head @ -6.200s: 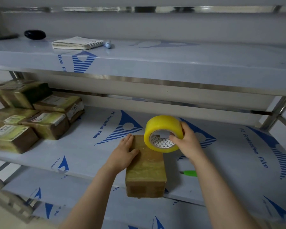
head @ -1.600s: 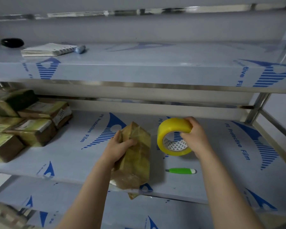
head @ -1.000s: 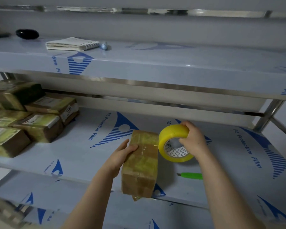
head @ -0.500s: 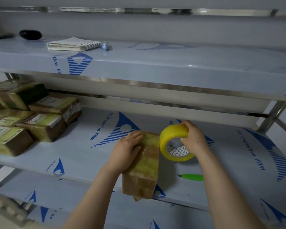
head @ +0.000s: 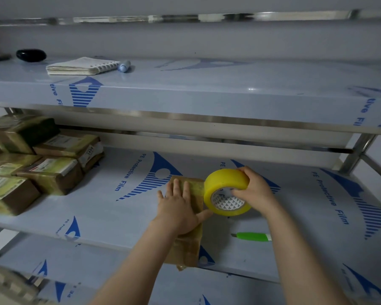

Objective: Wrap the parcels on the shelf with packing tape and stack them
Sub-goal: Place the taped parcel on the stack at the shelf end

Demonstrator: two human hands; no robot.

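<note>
At the front edge of the middle shelf (head: 110, 219): one brown parcel (head: 188, 249) lies long side front to back, near end overhanging the edge above the lower shelf (head: 110, 276). A loose scrap of tape hangs from its near bottom corner.

Left hand (head: 177, 209): flat on the parcel top, fingers straight and spread, pressing down; nothing held.

Right hand (head: 254, 191): clamped on the yellow tape roll (head: 226, 188), fingers over the rim and into the cardboard core. Roll stands on edge, touching the parcel's right side near the far end. A glossy yellowish band crosses the parcel top beside the roll.

Green cutter (head: 252, 236): lies on the shelf right of the parcel, near the right forearm, apart from both.

Left end of the same shelf: group of taped parcels (head: 53, 175), packed close, several with printed labels up. Exact count and layering cannot be told.

Upper shelf (head: 207, 93): spiral notepad (head: 81, 66), blue pen (head: 124, 66) just beside its binding, black rounded object (head: 31, 55) farther left.
</note>
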